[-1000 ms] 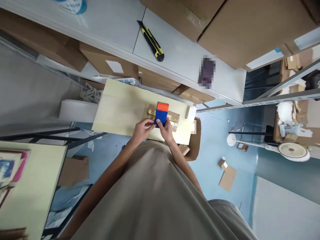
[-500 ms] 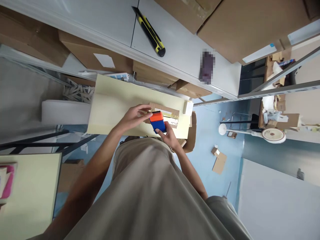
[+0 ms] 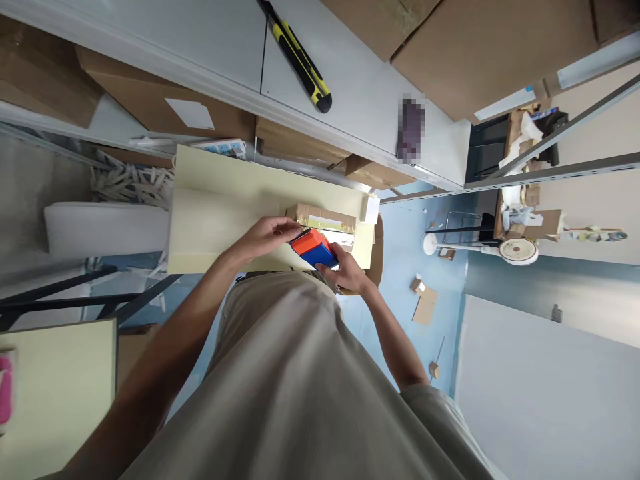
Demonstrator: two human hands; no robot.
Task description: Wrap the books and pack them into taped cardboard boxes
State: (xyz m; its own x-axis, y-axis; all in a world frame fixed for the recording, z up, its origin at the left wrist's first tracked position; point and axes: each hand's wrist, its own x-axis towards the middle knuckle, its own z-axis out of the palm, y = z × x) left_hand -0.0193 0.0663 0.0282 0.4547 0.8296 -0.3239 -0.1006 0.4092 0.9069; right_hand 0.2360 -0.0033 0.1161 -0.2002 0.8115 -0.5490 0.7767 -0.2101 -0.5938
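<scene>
In my right hand (image 3: 349,270) is a blue-and-orange packing tape dispenser (image 3: 320,253), gripped by its blue end and tilted. My left hand (image 3: 267,237) is at the orange end, its thumb and fingertips pinched together beside the dark edge. Whatever is between those fingertips is too small to make out. Just behind the dispenser a cardboard box (image 3: 325,217) with tape and a pale label lies on the cream table (image 3: 220,200).
A small white box (image 3: 370,209) sits at the table's right end, with an open carton (image 3: 379,250) beyond it. On the shelf above lie a yellow-and-black utility knife (image 3: 300,60) and a blurred dark object (image 3: 411,129). A white fan (image 3: 518,251) stands to the right.
The dispenser has turned in my right hand and now tilts, showing its side. My left fingers have drawn together at its orange end. The view has shifted slightly.
</scene>
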